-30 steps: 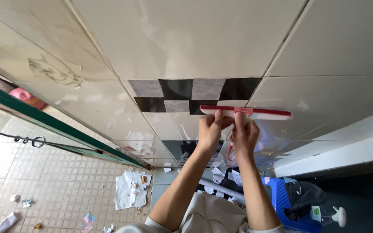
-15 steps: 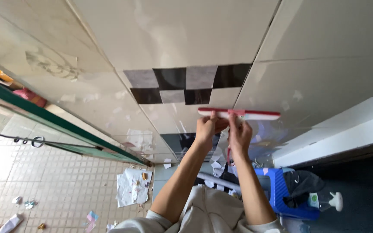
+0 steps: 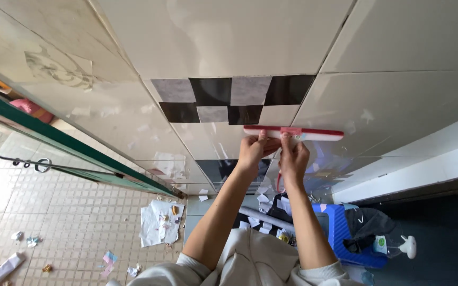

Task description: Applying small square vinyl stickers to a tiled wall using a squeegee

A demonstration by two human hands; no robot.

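Here both hands (image 3: 276,153) hide the red squeegee's (image 3: 314,133) handle.

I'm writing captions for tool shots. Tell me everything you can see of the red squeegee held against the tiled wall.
The red squeegee is a long, slim bar lying level against the glossy pale wall tiles, just below the black-and-grey checkered patch. Its top edge is red and looks like plastic; a paler strip runs beneath, with a small pinkish fitting at the middle. The left hand grips it left of centre; the right hand holds it at the middle from below. Its handle is hidden.
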